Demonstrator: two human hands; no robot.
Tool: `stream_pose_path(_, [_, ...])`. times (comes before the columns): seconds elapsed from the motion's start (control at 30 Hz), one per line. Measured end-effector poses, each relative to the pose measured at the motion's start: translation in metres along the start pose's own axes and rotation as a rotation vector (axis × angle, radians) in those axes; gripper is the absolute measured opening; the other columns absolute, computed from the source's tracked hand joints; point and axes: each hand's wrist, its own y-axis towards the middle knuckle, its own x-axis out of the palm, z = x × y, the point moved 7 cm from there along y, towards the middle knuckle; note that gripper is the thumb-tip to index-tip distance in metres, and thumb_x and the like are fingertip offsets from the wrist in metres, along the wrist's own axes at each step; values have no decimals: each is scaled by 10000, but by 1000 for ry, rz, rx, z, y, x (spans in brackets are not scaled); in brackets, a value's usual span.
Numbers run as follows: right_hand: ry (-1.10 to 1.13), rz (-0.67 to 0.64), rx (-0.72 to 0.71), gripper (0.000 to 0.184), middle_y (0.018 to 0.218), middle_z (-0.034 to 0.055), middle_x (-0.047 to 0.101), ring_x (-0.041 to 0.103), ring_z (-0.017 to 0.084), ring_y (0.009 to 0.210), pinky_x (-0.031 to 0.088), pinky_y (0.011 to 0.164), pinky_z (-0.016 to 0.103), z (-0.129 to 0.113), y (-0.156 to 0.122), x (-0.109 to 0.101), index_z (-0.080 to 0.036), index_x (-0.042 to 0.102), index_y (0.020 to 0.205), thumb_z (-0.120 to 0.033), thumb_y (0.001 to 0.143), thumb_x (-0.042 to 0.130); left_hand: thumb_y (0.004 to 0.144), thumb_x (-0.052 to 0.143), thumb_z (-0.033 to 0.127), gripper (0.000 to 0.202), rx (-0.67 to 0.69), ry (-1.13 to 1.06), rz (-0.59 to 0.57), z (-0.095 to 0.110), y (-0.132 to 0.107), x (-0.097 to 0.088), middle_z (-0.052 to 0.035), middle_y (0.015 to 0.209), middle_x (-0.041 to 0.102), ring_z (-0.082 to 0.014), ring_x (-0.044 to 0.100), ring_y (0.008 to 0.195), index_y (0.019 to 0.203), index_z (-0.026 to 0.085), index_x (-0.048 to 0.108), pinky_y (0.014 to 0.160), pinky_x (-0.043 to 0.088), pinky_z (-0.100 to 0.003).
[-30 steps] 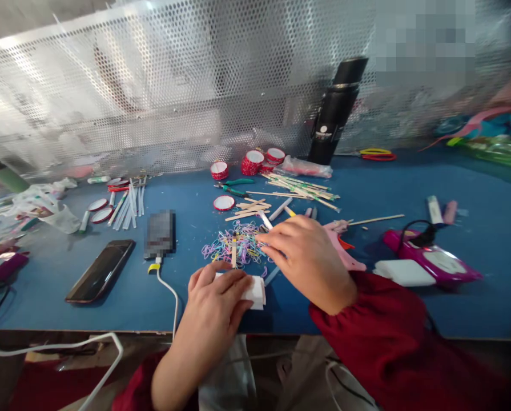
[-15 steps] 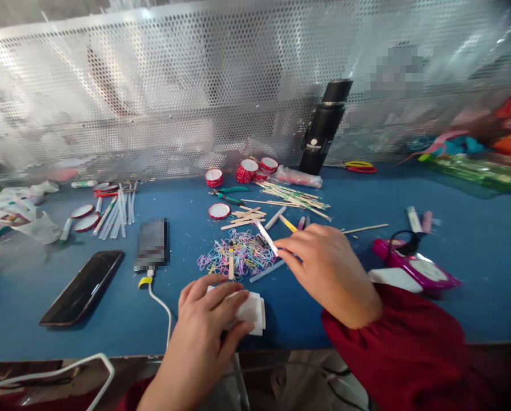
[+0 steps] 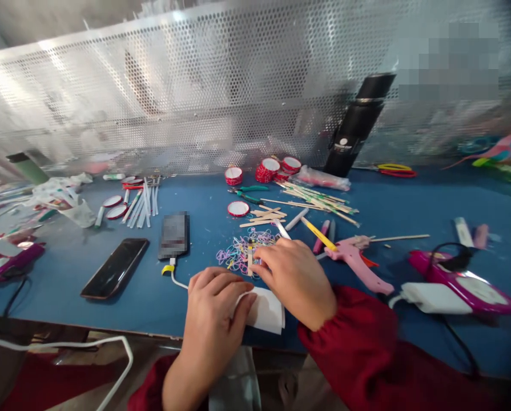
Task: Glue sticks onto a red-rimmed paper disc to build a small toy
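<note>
My left hand (image 3: 221, 305) is closed around a folded piece of white paper (image 3: 266, 311) at the table's front edge, thumb on top. Just right of it, my right hand (image 3: 296, 277) is bent over the pile of coloured rubber bands (image 3: 236, 257), fingertips drawn together. Whatever may lie between those fingertips is too small to make out. Close to them is a short wooden stick with a dark band (image 3: 250, 260). Behind the right knuckles lies a white pen-like stick (image 3: 282, 229), partly hidden. A yellow stick (image 3: 319, 233) reaches toward a pink glue gun (image 3: 358, 262) on the right.
A phone (image 3: 116, 268) and a power bank (image 3: 173, 235) with a white cable lie left. Farther back are pliers (image 3: 250, 195), red tape rolls (image 3: 269, 168), thin sticks (image 3: 319, 200) and a black bottle (image 3: 358, 128). A purple device (image 3: 473, 282) with a white plug lies right.
My right hand has moved left and toward me, from the white pen-like stick to the rubber bands by the paper. The view has shifted left, and the pink glue gun now shows.
</note>
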Motion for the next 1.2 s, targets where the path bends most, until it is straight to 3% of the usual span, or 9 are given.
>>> stream_pose_path(0.13, [-83,-24,100,231,768,53,757,680,229,773,331,654,340,-3,10,11,-205,704,867,-422,919,761,990,640,226,138,1,-7,11,-3,0,-3,-39,1016,813,-263,664,971,1008,248,774,884,438,-443])
stream_pose_path(0.3, [-132,-43,168,61,735,36,748,698,213,754,306,615,323,-2,10,19,-215,682,874,-228,877,742,988,639,215,137,6,-42,11,-4,2,-5,-28,1025,811,-254,664,977,1014,252,768,894,438,-440])
stream_pose_path(0.47, [-38,-35,228,85,753,36,743,692,214,753,332,627,314,12,0,13,-211,675,914,-132,884,685,988,639,214,137,-28,-51,16,-10,2,-7,-35,1033,808,-254,661,973,991,242,773,889,451,-433])
stream_pose_path(0.53, [86,9,271,85,774,27,750,700,225,782,376,655,311,22,-8,7,-215,666,939,-159,892,710,985,644,210,144,-60,-53,51,-15,3,-10,-37,1042,806,-252,663,980,1001,245,784,901,458,-428])
stream_pose_path(0.63, [429,177,329,87,844,19,755,708,213,816,460,721,312,36,-25,-7,-224,649,933,-241,908,730,973,670,220,155,-130,-111,132,-21,7,-17,-47,1065,793,-246,665,1017,1048,252,802,939,462,-414])
stream_pose_path(0.73, [883,273,364,181,846,8,728,697,182,797,516,751,297,40,-41,-13,-229,643,880,-375,903,747,971,684,275,197,-240,-383,137,-25,13,-14,-54,1021,766,-216,664,974,1126,252,804,895,485,-359])
stream_pose_path(0.83, [1240,202,411,286,799,-17,691,670,156,761,519,715,265,32,-54,-11,-226,645,857,-443,822,827,941,738,375,244,-409,-799,49,-21,16,4,-39,923,741,-163,632,844,1138,254,816,774,484,-284])
stream_pose_path(0.97, [1491,80,439,366,763,-42,651,609,121,728,489,687,233,21,-67,-7,-215,620,834,-438,751,898,818,857,457,290,-544,-1239,26,-6,18,21,-22,789,712,-109,564,707,1001,233,849,648,450,-215])
stream_pose_path(1.2, [1634,-75,447,449,777,-31,666,600,116,738,453,691,227,17,-84,4,-214,569,872,-499,745,893,682,958,409,275,-620,-1344,32,8,20,30,-9,658,670,-62,496,575,732,179,816,564,401,-177])
